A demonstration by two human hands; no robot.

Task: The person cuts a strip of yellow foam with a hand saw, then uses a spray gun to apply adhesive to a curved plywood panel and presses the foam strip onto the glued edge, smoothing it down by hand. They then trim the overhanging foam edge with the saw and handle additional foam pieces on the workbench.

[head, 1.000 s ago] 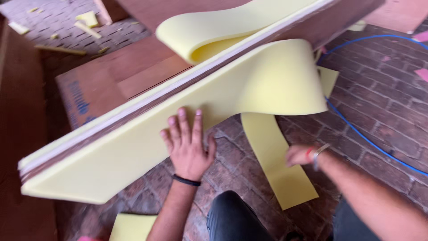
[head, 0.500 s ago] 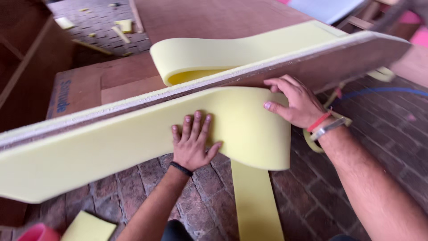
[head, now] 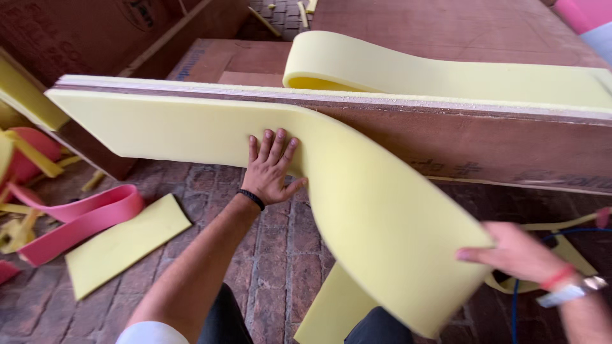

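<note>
Left hand (head: 271,167) flat, fingers spread, pressing yellow foam sheet (head: 357,191) vs wood panel (head: 484,143) side. Right hand (head: 513,251) clamped on sheet's loose curling edge.

A brown cardboard box (head: 76,38) with dark printing stands at the top left, its wall tilted. Blue print (head: 189,64) shows as a small slanted patch on the brown board beside it. Dark stamped marks (head: 446,169) run along the long board's brown side face, right of centre.

The right hand (head: 516,255) is blurred, its fingertips behind the foam sheet (head: 382,216).
</note>
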